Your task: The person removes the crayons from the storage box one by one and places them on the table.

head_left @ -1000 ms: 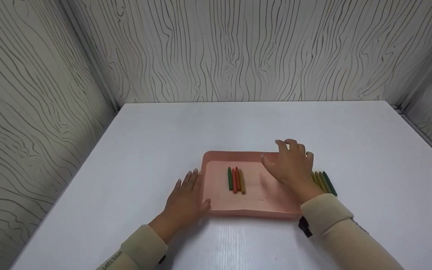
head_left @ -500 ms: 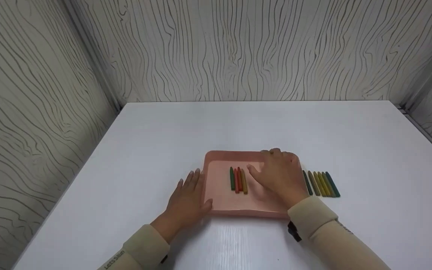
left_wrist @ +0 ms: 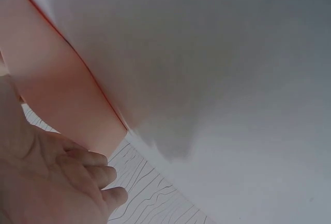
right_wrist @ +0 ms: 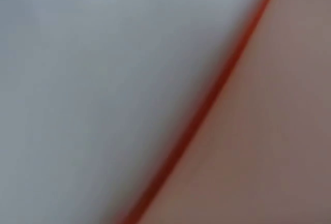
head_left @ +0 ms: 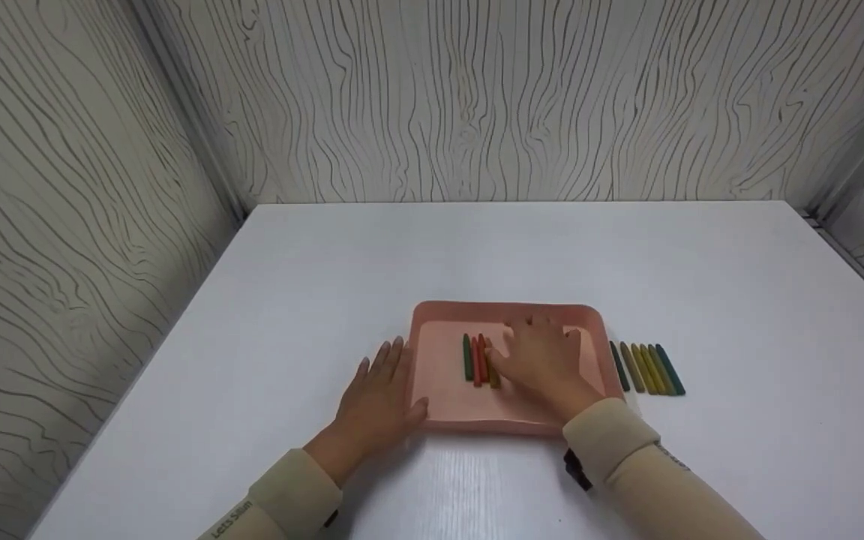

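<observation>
Slender wax-like crayons [head_left: 477, 361] in green, red, orange-red and yellow-brown, lying side by side inside a shallow rectangular pale pink tray [head_left: 447, 409] with rounded corners, left of its middle. Placed to the right of the left hand [head_left: 372, 405] and just left of the right hand [head_left: 541, 358]. Left hand relaxed and extended, with straight fingers along the outside of the tray's left edge and thumb at the near left corner; nothing in its hold. Right hand over the tray's interior, with bent fingers reaching down and thumb close to the yellow-brown crayon; cannot tell if pinching anything, or if touching that crayon. Right wrist view too blurred to help. Outside the tray, just beside its right edge, a second row of slender crayons [head_left: 645, 369] in dark green, olive, yellow and teal, on the glossy white tabletop [head_left: 477, 255]. Behind the tabletop, a pale panel [head_left: 477, 105] with dark wood-grain lines. On the left cream sleeve [head_left: 293, 491], dark lettering [head_left: 232, 519], seemingly "Lets Slim"; on the right cream sleeve [head_left: 657, 487], a line of dark writing [head_left: 672, 456] too small and slanted to read.
</observation>
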`<state>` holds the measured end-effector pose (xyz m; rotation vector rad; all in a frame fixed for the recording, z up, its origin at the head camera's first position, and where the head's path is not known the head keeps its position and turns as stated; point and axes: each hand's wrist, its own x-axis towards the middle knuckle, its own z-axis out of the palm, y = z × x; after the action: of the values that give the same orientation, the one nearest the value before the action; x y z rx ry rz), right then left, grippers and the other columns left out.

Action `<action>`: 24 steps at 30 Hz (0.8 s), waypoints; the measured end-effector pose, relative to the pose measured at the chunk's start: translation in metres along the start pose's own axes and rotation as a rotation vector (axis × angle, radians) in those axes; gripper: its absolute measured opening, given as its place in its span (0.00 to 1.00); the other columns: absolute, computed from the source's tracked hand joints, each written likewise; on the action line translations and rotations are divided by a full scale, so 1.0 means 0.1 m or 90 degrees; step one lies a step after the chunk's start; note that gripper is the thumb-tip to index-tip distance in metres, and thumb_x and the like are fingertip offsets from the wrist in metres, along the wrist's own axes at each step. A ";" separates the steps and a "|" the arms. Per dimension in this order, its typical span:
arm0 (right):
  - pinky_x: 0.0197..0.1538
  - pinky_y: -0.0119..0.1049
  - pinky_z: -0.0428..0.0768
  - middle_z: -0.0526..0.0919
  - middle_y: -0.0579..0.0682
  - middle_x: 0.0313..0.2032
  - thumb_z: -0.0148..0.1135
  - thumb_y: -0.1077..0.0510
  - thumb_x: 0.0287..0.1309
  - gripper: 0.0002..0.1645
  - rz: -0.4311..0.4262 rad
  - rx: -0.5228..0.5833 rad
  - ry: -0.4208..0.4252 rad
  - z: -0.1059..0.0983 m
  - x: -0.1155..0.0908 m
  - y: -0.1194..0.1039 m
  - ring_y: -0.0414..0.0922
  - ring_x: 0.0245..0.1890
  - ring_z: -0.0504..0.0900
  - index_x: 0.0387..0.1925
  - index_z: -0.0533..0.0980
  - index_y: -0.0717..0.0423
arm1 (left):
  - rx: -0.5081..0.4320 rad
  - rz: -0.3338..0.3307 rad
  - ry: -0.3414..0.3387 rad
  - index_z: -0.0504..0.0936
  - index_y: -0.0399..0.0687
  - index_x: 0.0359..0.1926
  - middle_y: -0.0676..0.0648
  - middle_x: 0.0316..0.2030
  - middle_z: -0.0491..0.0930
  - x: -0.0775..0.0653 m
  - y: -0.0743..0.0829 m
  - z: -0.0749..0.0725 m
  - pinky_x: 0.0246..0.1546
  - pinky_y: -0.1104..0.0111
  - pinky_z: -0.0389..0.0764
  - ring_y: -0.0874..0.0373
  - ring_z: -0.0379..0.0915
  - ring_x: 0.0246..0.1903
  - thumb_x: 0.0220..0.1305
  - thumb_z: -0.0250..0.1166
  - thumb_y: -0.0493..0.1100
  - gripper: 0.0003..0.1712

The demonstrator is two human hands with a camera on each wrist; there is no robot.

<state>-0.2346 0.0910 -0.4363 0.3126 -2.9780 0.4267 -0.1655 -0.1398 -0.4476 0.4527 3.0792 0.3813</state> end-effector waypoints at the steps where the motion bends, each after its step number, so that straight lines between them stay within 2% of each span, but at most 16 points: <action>1: 0.47 0.62 0.67 0.75 0.56 0.49 0.60 0.38 0.55 0.32 0.001 0.004 -0.003 0.01 -0.01 -0.01 0.55 0.48 0.71 0.53 0.74 0.55 | -0.002 0.000 0.001 0.50 0.36 0.72 0.38 0.72 0.48 0.00 0.00 0.00 0.67 0.50 0.47 0.45 0.42 0.71 0.66 0.52 0.57 0.44; 6: 0.44 0.55 0.70 0.77 0.53 0.45 0.62 0.43 0.53 0.27 0.020 0.039 -0.040 0.03 -0.01 -0.03 0.52 0.45 0.71 0.50 0.76 0.53 | -0.007 0.000 0.001 0.50 0.36 0.72 0.38 0.72 0.48 -0.01 0.01 -0.01 0.67 0.50 0.47 0.45 0.42 0.71 0.65 0.53 0.57 0.44; 11: 0.36 0.46 0.74 0.75 0.53 0.43 0.63 0.48 0.50 0.27 0.044 0.090 -0.090 0.03 0.00 -0.04 0.48 0.35 0.73 0.51 0.76 0.55 | 0.004 0.005 0.007 0.52 0.35 0.72 0.38 0.72 0.50 0.00 0.01 -0.01 0.67 0.49 0.49 0.44 0.43 0.71 0.65 0.52 0.57 0.43; 15: 0.29 0.40 0.71 0.72 0.53 0.41 0.64 0.51 0.47 0.27 0.058 0.136 -0.121 0.02 0.00 -0.05 0.46 0.29 0.72 0.50 0.76 0.57 | 0.015 0.009 0.016 0.53 0.34 0.71 0.37 0.71 0.52 0.01 0.00 0.00 0.66 0.49 0.51 0.44 0.44 0.70 0.65 0.52 0.56 0.43; 24: 0.27 0.36 0.70 0.77 0.48 0.33 0.65 0.57 0.43 0.20 0.069 0.188 -0.117 0.05 0.01 -0.07 0.44 0.28 0.74 0.43 0.79 0.58 | 0.017 -0.004 0.007 0.53 0.35 0.71 0.38 0.71 0.52 0.02 0.01 0.00 0.66 0.50 0.50 0.44 0.44 0.71 0.65 0.52 0.56 0.43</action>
<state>-0.2342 0.0827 -0.4391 0.2272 -3.1169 0.9017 -0.1671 -0.1381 -0.4475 0.4428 3.0996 0.3453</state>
